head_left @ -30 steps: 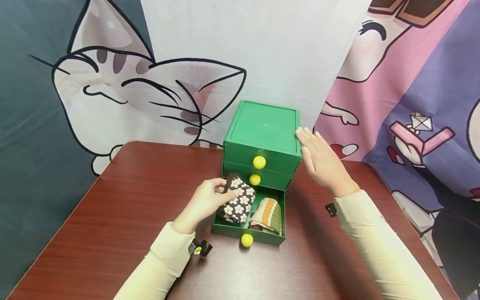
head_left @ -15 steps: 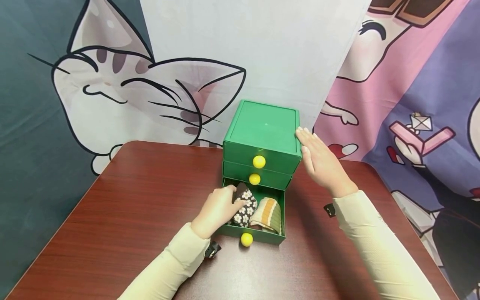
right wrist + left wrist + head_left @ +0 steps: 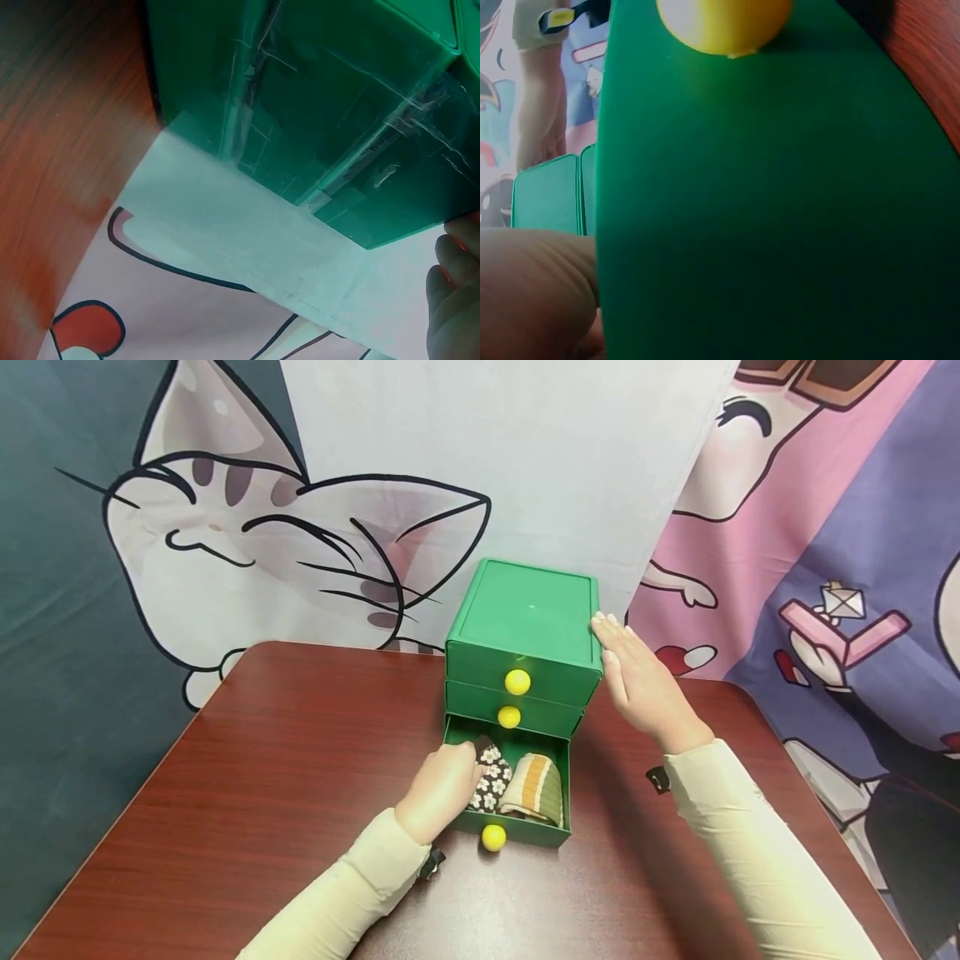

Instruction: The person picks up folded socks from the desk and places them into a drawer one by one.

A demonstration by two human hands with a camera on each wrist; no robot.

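Observation:
A green three-drawer box (image 3: 525, 618) stands on the brown table (image 3: 262, 760); its bottom drawer (image 3: 517, 831) is pulled out, and each drawer front has a yellow knob (image 3: 492, 837). In the drawer lie a brown flowered sock bundle (image 3: 491, 777) on the left and a green-and-orange striped bundle (image 3: 536, 789) on the right. My left hand (image 3: 442, 789) reaches into the drawer and holds the flowered bundle down in it. My right hand (image 3: 637, 681) lies flat with straight fingers against the box's right side (image 3: 322, 135). The left wrist view shows only the drawer front (image 3: 780, 225) close up.
Cartoon-printed cloth (image 3: 225, 527) hangs behind the table, close to the back of the box. Bare table surface stretches to the left and in front of the drawer. The table's right edge (image 3: 787, 752) runs near my right forearm.
My left hand has carried the flowered bundle from above the drawer's left rim down into the drawer beside the striped bundle. The right hand has stayed against the box.

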